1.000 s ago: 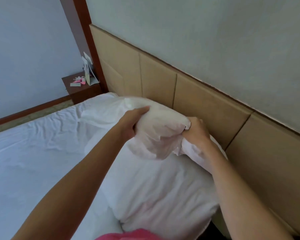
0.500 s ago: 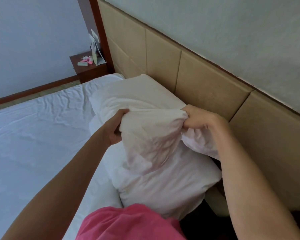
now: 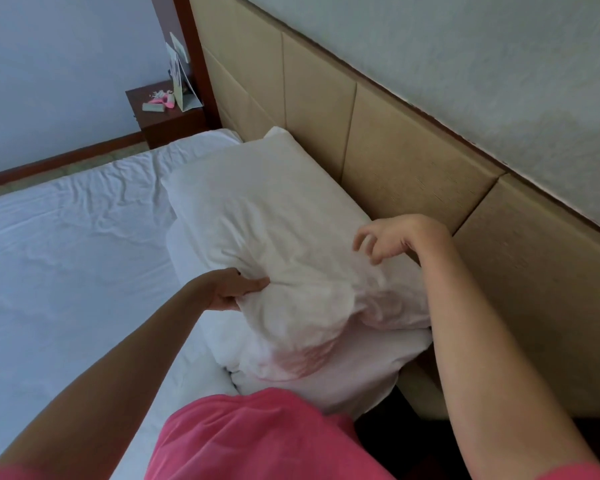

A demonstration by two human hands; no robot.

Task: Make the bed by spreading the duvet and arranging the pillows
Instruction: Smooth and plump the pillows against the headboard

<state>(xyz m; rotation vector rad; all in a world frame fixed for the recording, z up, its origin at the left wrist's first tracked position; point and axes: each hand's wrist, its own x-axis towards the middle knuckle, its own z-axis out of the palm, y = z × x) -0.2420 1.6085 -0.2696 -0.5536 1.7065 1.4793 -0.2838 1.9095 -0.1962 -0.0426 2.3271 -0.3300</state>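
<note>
Fingers of the right hand (image 3: 394, 239) are hanging loosely curled just above the top pillow (image 3: 274, 230), grasping nothing; half a second ago this hand was clenching a bunch of the pillowcase at the near corner, so it is now released. Fingers of the left hand (image 3: 234, 289) are mostly hidden under the fabric, but the thumb is pressing on top and the hand is pinching the near left edge of the same pillow, as it was in both earlier pictures.

Top pillow is now lying flat and long toward 12 o'clock, its far corner touching the headboard (image 3: 395, 140), stacked on a second pillow (image 3: 361, 368) that is showing beneath it at 5 o'clock. Earlier it was lifted and bunched between both hands; it is now settling down.

Judgement: the placing of this pillow is nearly finished; the left hand's letting go and perhaps a smoothing pat are remaining.

White sheet (image 3: 66, 254) is spreading wrinkled toward 9 o'clock. No duvet is showing in this view, so that part of the task cannot be judged from here.

Bedside table (image 3: 160, 116) is standing at 11 o'clock with small items on it, too small to name. Pink clothing (image 3: 257, 441) is filling the 6 o'clock edge.
</note>
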